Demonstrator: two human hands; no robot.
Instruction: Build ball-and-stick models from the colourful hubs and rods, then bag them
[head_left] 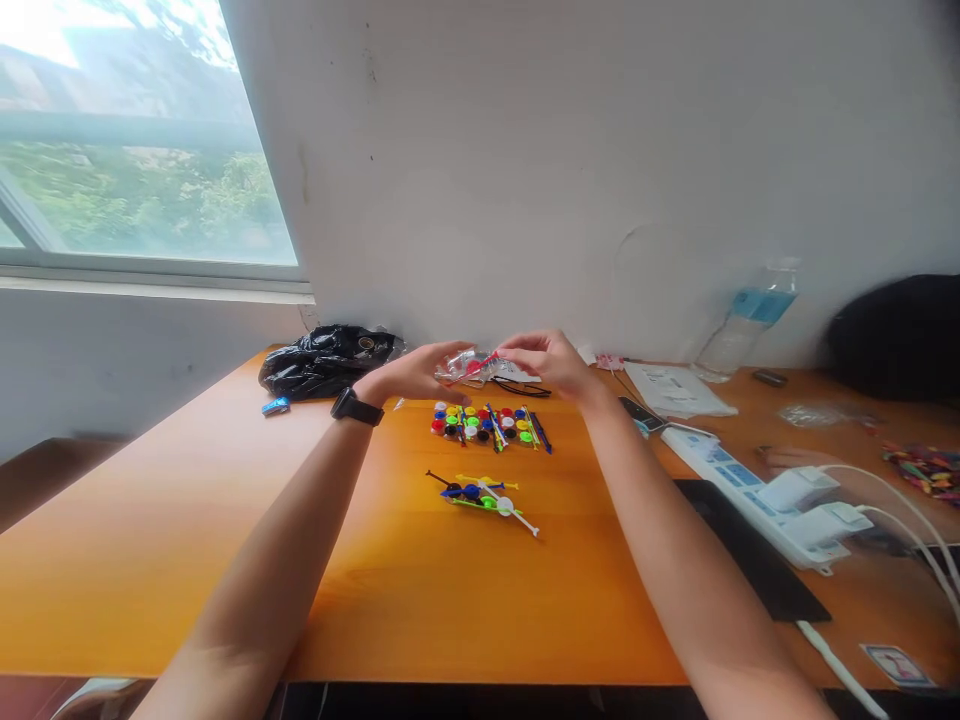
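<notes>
Fitting is seemingly being done: a thin red stick (484, 361) is being pinched by the bare right hand (553, 366) above the orange-brown wooden surface (577, 600); the curved left hand's (416, 372) grip cannot be told. Careful alignment is probably being called for next.

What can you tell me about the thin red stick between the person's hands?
The thin, straight red stick looks like plastic. It is held above the orange-brown wooden table, slanting upward toward the bare right hand, whose fingertips pinch its higher end. The lower end is near the bare left hand, though whether that hand touches it is unclear. A round red patch shows next to it; I can't tell if the two are joined. Finer details are too small to make out.
</notes>
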